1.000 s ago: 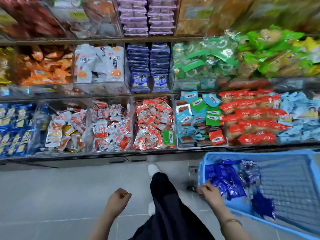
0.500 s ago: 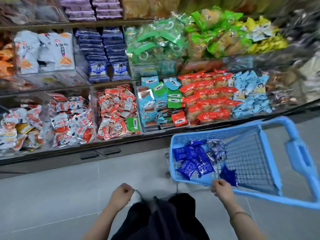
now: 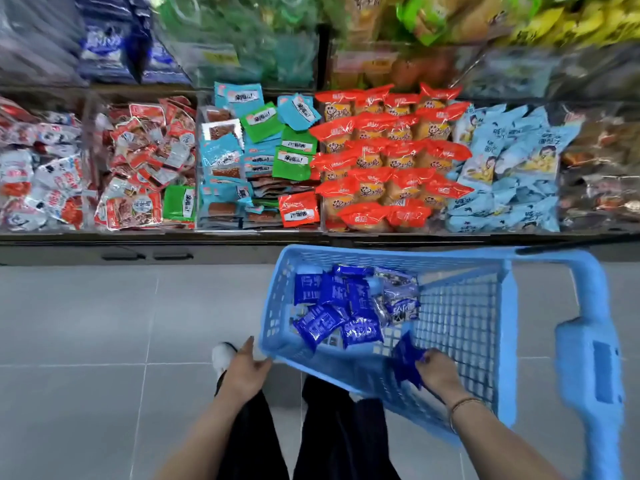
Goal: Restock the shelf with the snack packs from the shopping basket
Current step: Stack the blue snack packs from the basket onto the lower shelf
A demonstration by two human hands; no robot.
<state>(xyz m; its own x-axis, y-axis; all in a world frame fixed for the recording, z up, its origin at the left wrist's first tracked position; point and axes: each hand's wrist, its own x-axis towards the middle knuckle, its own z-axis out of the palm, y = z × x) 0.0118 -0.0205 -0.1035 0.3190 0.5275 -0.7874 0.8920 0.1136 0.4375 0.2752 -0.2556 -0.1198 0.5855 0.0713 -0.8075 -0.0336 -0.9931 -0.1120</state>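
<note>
Head view: the shopping basket (image 3: 381, 259) sits over the grey tiled floor (image 3: 104, 323), its far rim near the shelf (image 3: 242, 237) front edge. Blue snack packs (image 3: 332, 306) are heaped toward its far-left corner, with open mesh to their right. The right hand (image 3: 438, 374), inside the near rim, pinches one dark blue pack (image 3: 405, 358). The left hand (image 3: 247, 370), fingers loose and unclenched, is at the near-left corner. Open floor spreads leftward.

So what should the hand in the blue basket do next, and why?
Probably lift the blue pack out and carry it up to the shelf. The right hand seems to pinch it inside the basket, while the left hand rests at the basket's rim.
</note>
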